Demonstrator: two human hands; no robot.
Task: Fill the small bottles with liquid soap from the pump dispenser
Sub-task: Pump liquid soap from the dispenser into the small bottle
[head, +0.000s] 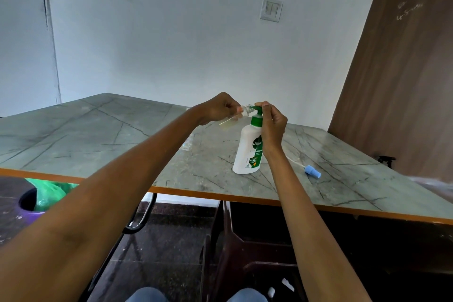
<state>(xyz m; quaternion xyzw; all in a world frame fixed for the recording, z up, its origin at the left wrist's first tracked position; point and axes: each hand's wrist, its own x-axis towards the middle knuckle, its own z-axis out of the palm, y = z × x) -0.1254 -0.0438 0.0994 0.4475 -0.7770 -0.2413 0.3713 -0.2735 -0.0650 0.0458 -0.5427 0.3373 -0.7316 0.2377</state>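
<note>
Pinched in the left hand [219, 109], a small clear plastic bottle [234, 117] tilts at the green-capped white pump dispenser [249, 147], mid-table; right hand [272, 122] fingers grip its pump. Bottle partly filled, apparently; blue spray cap [313, 171] lies right, unfitted.

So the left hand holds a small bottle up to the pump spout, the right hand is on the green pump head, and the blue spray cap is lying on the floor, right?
Not quite. The head view shows the blue spray cap lying on the table, right of the soap dispenser, not on the floor. The rest holds: left hand holds the small bottle at the spout, right hand on the pump head.
</note>
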